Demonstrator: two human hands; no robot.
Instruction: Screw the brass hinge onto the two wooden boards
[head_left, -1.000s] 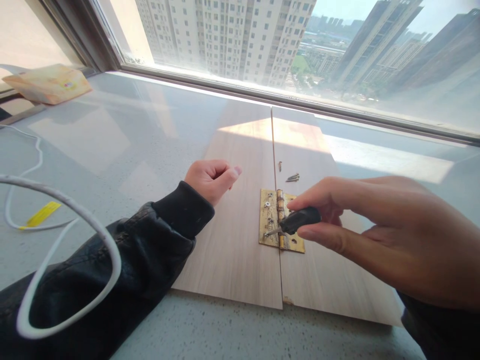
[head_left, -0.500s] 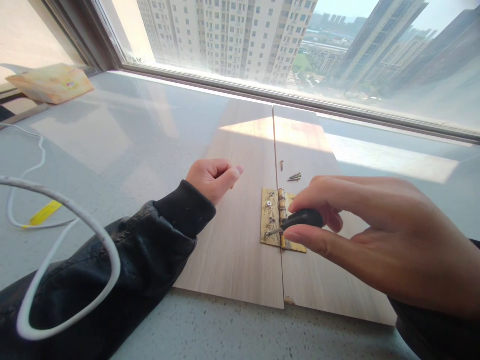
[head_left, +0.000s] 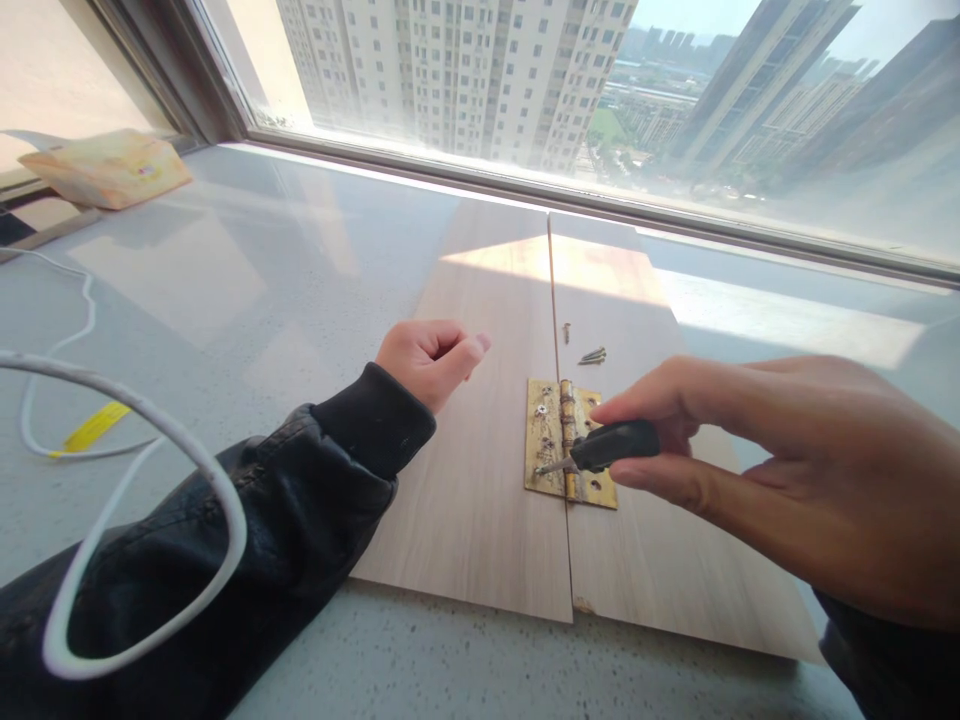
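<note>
Barely anything changed: right hand (head_left: 787,470) fingers keep pinching the screwdriver (head_left: 604,448) on the hinge (head_left: 551,450); left hand (head_left: 429,358) stays curled, holding nothing.

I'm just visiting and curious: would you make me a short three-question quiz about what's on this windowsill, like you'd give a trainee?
1. True or false: the right hand holds a black-handled screwdriver whose tip rests at the brass hinge.
2. Where do the loose screws lie? A) on the right board, beyond the hinge; B) on the grey sill; C) in the left hand.
3. Fill in: the left hand is curled into a loose ____ at the edge of the left board.

Key: 1 true; 2 A; 3 fist.
</note>
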